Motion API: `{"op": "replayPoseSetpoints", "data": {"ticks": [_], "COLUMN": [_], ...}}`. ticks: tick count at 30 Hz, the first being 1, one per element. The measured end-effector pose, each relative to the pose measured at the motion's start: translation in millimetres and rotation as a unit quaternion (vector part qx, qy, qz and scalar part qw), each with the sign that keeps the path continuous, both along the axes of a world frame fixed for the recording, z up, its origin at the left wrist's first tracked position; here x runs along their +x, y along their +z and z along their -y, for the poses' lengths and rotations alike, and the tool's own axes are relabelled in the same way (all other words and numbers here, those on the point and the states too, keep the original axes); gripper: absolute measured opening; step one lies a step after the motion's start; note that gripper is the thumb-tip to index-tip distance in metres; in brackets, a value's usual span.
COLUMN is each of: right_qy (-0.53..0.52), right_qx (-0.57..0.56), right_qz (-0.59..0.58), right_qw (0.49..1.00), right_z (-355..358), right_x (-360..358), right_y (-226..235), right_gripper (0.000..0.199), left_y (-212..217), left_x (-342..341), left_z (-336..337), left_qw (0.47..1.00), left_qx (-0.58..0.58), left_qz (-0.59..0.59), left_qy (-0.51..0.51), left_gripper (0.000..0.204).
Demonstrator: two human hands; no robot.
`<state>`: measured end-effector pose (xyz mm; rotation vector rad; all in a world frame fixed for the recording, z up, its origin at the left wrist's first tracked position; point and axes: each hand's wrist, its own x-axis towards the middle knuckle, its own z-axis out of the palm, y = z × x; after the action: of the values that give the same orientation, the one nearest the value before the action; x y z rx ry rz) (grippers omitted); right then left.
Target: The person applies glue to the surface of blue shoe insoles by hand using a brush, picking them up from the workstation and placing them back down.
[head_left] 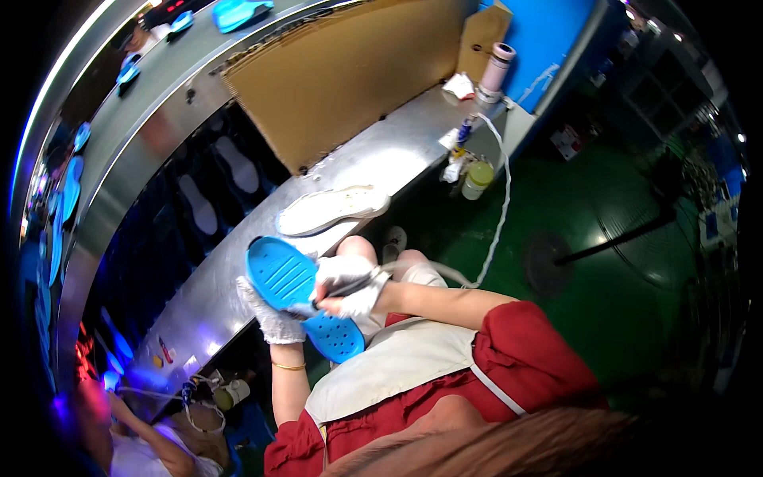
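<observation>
Left hand (276,319), fingers together, braced the blue sole (280,269); right hand (352,296), fingers clutching tool (363,281) over it, likely needed steadiness.

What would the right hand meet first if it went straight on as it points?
The right hand would most likely meet the blue sole, just beyond its fingertips; depth there is unclear, so they may already touch.
</observation>
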<state>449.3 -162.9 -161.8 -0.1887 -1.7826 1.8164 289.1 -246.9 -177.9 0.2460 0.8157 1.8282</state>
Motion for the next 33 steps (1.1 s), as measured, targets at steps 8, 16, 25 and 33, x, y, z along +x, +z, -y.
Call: {"op": "replayPoseSetpoints", "data": {"ticks": [8,16,25,33], "right_qy": [-0.014,-0.089,-0.072,0.023], "right_qx": [-0.041,0.055,0.018,-0.274], "right_qz": [0.045,-0.020,-0.037,-0.016], "right_qw": [0.998,0.994,0.997,0.961], "right_z": [-6,-10,-3,3], "right_x": [15,-7,-10,-7], "right_y": [-6,-1,10,26], "right_gripper": [0.010,0.009,0.013,0.010], "left_y": [-28,-3,15,2], "left_x": [18,6,-14,-37], "left_z": [23,-6,-23,-25], "left_qw": [0.988,0.993,0.963,0.947], "left_qx": [-0.035,0.091,0.255,0.317], "left_qz": [-0.012,0.023,0.069,0.037], "left_qy": [-0.152,-0.068,0.043,-0.014], "left_gripper": [0.087,0.108,0.109,0.116]}}
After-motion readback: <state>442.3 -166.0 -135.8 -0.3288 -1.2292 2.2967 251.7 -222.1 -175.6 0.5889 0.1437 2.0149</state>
